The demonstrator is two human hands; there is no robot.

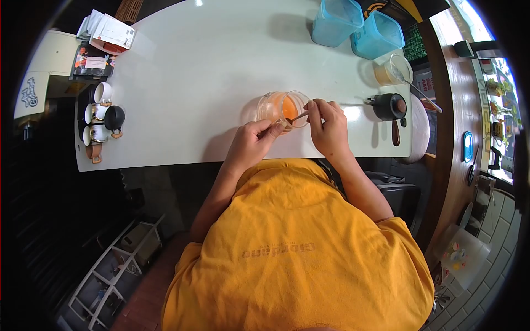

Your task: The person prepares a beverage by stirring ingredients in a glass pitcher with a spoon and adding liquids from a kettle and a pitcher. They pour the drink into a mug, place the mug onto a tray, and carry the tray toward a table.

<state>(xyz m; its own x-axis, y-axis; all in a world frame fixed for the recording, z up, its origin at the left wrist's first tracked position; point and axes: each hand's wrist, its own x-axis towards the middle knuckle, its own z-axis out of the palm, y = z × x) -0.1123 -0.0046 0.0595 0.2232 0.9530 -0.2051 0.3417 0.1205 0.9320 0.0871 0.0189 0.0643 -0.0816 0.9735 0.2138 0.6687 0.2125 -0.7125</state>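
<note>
A clear jar (265, 106) with orange contents (290, 105) is in front of me near the table's front edge, its round opening facing up and to the right. My left hand (253, 140) is closed at the jar's near side, thumb by the rim; its other fingertips are partly hidden. My right hand (330, 129) pinches the handle of a small spoon (300, 116). The spoon's lower end reaches in over the rim, close to my left thumb.
On the white table (204, 66), two blue containers (334, 25) stand at the back right. Nearer are a tub with a long-handled utensil (389, 71) and a black kettle (388, 106). Several cups (102, 94) and white packets (113, 36) line the left edge.
</note>
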